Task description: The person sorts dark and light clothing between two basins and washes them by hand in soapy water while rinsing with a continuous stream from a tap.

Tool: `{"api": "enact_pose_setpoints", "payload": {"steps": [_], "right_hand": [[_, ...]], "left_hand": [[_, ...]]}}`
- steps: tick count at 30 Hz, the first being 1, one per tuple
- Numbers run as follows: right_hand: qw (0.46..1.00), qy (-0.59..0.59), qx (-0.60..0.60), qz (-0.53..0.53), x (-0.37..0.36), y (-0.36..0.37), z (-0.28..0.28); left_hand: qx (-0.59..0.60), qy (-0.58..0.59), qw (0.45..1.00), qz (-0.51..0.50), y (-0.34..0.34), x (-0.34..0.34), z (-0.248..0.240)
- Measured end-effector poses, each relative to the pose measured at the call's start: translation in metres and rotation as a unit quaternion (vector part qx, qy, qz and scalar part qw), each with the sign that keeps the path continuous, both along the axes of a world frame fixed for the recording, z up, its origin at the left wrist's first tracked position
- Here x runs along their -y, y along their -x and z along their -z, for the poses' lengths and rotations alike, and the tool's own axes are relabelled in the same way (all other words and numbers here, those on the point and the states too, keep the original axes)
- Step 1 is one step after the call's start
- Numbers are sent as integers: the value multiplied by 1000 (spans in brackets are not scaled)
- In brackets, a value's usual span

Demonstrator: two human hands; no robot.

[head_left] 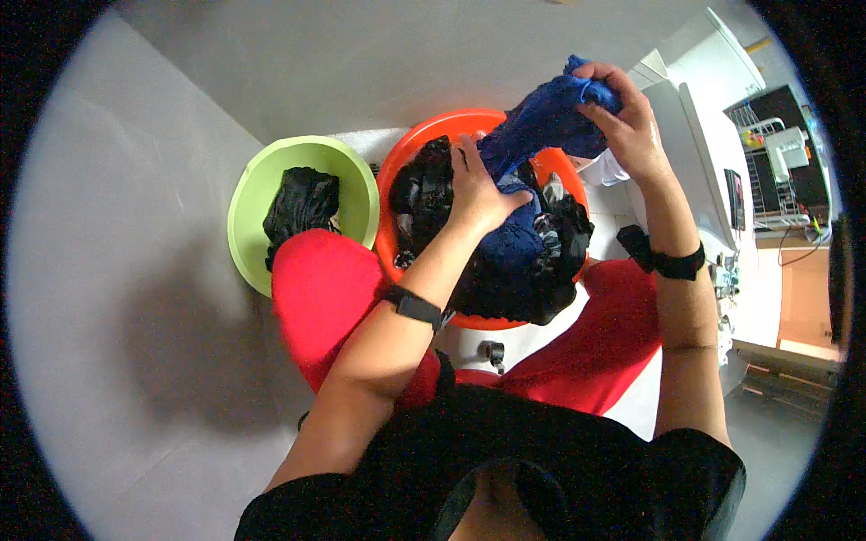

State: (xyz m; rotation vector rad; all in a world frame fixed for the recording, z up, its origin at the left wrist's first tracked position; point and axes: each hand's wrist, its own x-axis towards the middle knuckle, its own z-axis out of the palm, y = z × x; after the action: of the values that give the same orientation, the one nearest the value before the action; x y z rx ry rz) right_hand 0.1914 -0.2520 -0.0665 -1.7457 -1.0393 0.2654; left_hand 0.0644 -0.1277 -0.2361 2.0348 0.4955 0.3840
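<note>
A wet-looking blue knit cloth (555, 117) stretches up from the orange basin (388, 180). My right hand (627, 126) pinches its upper end between thumb and fingers, raised at the basin's far right. Lower down, my left hand (483, 194) grips the same cloth over the middle of the basin, thumb toward the right. The cloth's lower part lies bunched among dark garments (519, 288) that fill the basin. What kind of garment the blue cloth is I cannot tell.
Left of the orange basin stands a light green basin (244, 221) with a black garment (305, 203) in it. My red-clad knees (325, 270) flank the orange basin. A grey wall (361, 63) rises behind. White shelving with a wire rack (771, 153) stands at the right.
</note>
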Motion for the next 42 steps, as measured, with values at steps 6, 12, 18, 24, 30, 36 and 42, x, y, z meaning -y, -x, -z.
{"api": "enact_pose_setpoints", "payload": {"steps": [6, 12, 18, 24, 30, 36, 42], "right_hand": [[997, -75, -22, 9, 13, 58, -29], [922, -238, -278, 129, 26, 58, 3], [831, -39, -522, 187, 46, 44, 112], [662, -80, -731, 145, 14, 86, 154], [660, -286, -692, 65, 1, 74, 146], [665, -247, -700, 84, 0, 65, 136], [715, -260, -606, 233, -2, 43, 142]], "left_hand": [[49, -70, 996, 12, -17, 12, 21], [167, 293, 941, -20, -2, 13, -13], [204, 370, 904, -63, -7, 0, -11], [188, 350, 917, 6, 1, 22, -24], [216, 660, 715, 79, 2, 24, -4], [191, 701, 678, 109, 14, 18, -14], [76, 187, 979, -14, 24, -8, -22]]}}
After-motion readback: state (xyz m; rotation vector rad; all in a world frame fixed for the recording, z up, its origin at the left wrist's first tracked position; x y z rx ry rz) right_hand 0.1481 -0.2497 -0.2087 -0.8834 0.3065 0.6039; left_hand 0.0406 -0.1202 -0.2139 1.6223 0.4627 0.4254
